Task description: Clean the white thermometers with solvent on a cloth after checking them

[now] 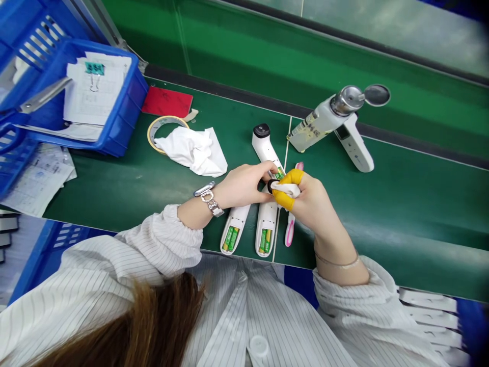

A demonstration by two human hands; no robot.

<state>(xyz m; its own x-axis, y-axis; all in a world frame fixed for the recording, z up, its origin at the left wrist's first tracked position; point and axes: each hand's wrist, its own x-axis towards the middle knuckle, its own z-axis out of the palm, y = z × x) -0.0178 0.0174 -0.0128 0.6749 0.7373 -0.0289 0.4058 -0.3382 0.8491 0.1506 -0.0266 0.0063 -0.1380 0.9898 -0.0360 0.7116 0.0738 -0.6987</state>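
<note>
White gadget (267,220) lies by the surface's near edge (300,255); our left fingers (267,167) hold it, right fingers (283,199) pinch cloth (289,189).

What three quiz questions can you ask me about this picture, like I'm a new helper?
1. True or false: the large white cloth partly covers the tape roll.
2. Which hand wears the yellow finger covers: A, left; B, right?
3. Fill in: the two white devices nearest the person have open compartments holding green ____.

Key: 1. True. 2. B, the right hand. 3. Batteries.
</note>
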